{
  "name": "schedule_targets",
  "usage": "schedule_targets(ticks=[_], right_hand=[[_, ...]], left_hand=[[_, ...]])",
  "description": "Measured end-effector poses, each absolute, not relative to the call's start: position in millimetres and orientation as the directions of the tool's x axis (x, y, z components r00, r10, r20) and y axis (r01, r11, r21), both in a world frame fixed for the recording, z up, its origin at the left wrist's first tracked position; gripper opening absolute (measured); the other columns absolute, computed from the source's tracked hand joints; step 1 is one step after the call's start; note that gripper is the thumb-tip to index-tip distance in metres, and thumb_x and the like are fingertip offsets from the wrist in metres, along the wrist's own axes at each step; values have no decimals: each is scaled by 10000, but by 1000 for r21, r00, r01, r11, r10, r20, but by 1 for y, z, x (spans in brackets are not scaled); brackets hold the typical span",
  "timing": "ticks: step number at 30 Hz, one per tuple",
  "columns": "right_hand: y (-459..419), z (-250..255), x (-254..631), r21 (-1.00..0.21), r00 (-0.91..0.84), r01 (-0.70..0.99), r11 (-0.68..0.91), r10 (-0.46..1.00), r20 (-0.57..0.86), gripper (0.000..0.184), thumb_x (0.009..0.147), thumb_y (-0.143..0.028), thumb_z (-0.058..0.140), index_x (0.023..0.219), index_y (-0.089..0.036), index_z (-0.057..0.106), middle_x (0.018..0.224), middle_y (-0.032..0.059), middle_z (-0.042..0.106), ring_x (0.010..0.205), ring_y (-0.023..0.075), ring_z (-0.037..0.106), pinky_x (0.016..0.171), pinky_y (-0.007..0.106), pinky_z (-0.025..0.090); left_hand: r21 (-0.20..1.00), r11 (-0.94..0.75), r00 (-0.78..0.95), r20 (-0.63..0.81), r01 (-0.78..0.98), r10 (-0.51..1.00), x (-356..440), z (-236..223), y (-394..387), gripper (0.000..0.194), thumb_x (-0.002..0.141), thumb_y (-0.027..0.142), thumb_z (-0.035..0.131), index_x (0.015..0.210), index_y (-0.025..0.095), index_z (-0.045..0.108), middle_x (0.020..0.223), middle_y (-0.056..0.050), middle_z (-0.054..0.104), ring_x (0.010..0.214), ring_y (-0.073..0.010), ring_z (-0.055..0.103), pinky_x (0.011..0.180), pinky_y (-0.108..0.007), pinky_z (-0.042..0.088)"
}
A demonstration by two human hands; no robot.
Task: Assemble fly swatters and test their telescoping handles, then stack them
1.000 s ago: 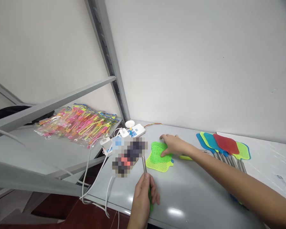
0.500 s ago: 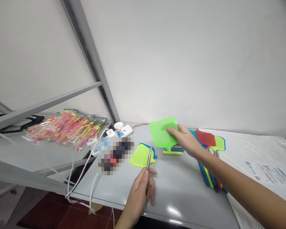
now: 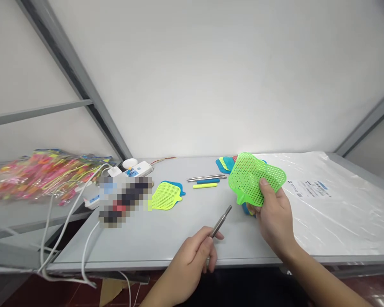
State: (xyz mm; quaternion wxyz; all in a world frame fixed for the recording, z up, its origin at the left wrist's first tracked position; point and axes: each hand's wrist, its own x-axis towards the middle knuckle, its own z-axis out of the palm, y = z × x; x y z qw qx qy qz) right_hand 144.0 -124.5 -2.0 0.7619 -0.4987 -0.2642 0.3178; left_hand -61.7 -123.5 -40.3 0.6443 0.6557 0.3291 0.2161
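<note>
My right hand (image 3: pixel 274 215) grips a bright green mesh swatter head (image 3: pixel 254 177) by its lower edge and holds it up over the grey table (image 3: pixel 166 234). My left hand (image 3: pixel 192 260) is closed round a thin metal rod (image 3: pixel 220 221) whose tip points up and right at the socket of that head. A yellow-green swatter head lying on a blue one (image 3: pixel 165 196) rests flat on the table to the left. Loose metal rods with a blue and a yellow grip (image 3: pixel 206 180) lie behind.
More swatter heads (image 3: pixel 224 163) lie partly hidden behind the green one. A clear plastic sheet with a label (image 3: pixel 320 192) covers the table's right half. A power strip (image 3: pixel 137 169), white cables (image 3: pixel 67 221) and a pile of bright packets (image 3: pixel 35 172) sit left.
My right hand lifted the green head off the pile and brought it right and nearer. My left hand swung the rod to point at it. The view turned right.
</note>
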Motion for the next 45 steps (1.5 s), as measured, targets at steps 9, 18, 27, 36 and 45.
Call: schedule_targets(ticks=[9,18,27,36,45], right_hand=[[-129,-9,133,-925,629,-46,376,731,266,240,907,-465,541,914,-227,573,651,-33,496,515,111,440,425,237,360],[-127,-12,126,-914,572,-113,390,777,261,211,906,-445,545,927,-236,557,642,-49,472,505,101,420,424,234,361],[-123,-17,133,-889,617,-276,365,777,127,243,853,-461,611,930,-235,564,712,-44,517,509,86,444,418,214,378],[-121,-23,136,-883,591,-328,337,802,86,233,878,-451,592,998,-255,555,712,-58,527,501,73,454,467,219,433],[-120,-19,133,-866,547,-291,408,813,199,163,911,-413,557,927,-253,531,746,-45,525,510,83,437,414,223,380]], left_hand=[[985,9,662,-124,175,739,-59,-41,-122,424,993,483,324,1169,176,557,646,23,503,573,-126,457,579,-236,374],[981,-81,692,-66,177,719,-60,-35,-125,418,1000,461,311,1130,179,591,605,31,503,574,-129,463,614,-242,382],[982,-67,689,-76,179,721,-62,-34,-122,414,1004,452,300,1113,164,578,595,37,489,558,-128,456,602,-242,377],[973,-20,666,-141,229,733,-58,-32,-120,405,1004,444,312,1131,167,580,589,39,490,560,-124,452,587,-239,370],[964,-44,672,-151,264,725,-60,-32,-121,396,1013,442,289,1122,184,569,587,48,478,571,-118,433,613,-240,358]])
